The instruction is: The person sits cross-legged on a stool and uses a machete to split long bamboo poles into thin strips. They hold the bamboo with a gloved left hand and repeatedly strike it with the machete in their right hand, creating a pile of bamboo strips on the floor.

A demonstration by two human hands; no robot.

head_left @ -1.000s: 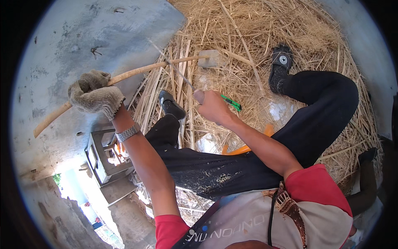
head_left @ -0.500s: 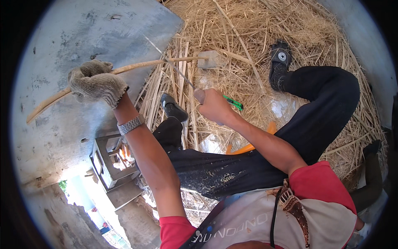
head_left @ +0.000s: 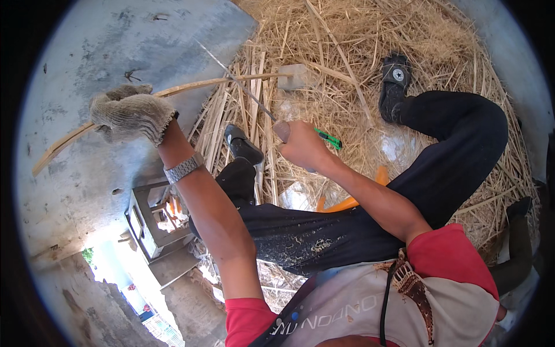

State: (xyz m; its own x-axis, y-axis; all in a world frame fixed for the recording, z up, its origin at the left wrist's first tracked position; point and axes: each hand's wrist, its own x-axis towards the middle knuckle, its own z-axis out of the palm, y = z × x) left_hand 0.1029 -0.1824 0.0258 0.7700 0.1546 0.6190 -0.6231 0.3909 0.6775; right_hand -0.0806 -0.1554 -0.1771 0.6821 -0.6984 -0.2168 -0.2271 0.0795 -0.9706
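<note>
A knitted, dirty glove covers my left hand [head_left: 130, 113], closed around a long, slightly bent bamboo strip [head_left: 199, 85]. The strip's near-left end sticks out past the glove. Its other end reaches a small pale block [head_left: 292, 77] on the straw-covered floor. In my bare right hand [head_left: 309, 147] is the brown handle of a tool with a long, thin blade [head_left: 237, 82], perhaps a knife seen edge-on. That blade slants up and left, crossing the strip in view; whether the two touch I cannot tell. Close by my right hand lies a green utility knife [head_left: 328, 139].
Shavings and split strips [head_left: 358, 34] cover the floor. A grey wall [head_left: 75, 104] rises at the left, with a wooden frame-like box [head_left: 153, 222] below it. My legs spread around an orange plastic piece [head_left: 347, 203]. Another person's limb [head_left: 514, 254] shows at the right.
My left hand and the strip's near end have shifted slightly left, and the strip's far end sits a little higher in view. The blade's tip has moved slightly up and left. Both grips stay the same.
</note>
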